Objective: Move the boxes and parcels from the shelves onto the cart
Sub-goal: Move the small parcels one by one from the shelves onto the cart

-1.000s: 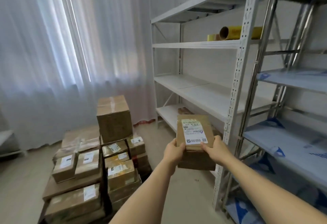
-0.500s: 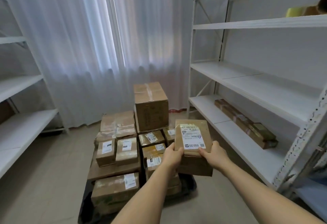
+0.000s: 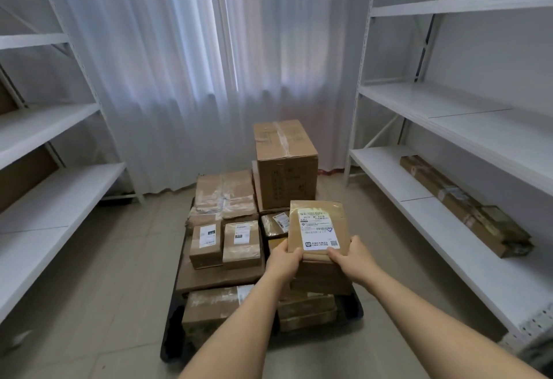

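I hold a brown cardboard parcel (image 3: 318, 229) with a white shipping label, out in front of me above the right side of the cart. My left hand (image 3: 282, 260) grips its lower left corner and my right hand (image 3: 353, 257) grips its lower right corner. Below it, the low black cart (image 3: 172, 330) on the floor carries several stacked brown boxes, with a tall taped box (image 3: 285, 166) standing at its far end. A long brown parcel (image 3: 466, 208) lies on the lower board of the right shelf (image 3: 389, 175).
White metal shelving runs along both sides: the left shelf (image 3: 57, 199) and the right one. A white curtain (image 3: 209, 64) closes off the far wall. Tiled floor (image 3: 113, 274) shows between the cart and each shelf.
My view has swung left from the right shelves to face the cart head-on. The parcel stays in both hands and now hangs over the cart's right side.
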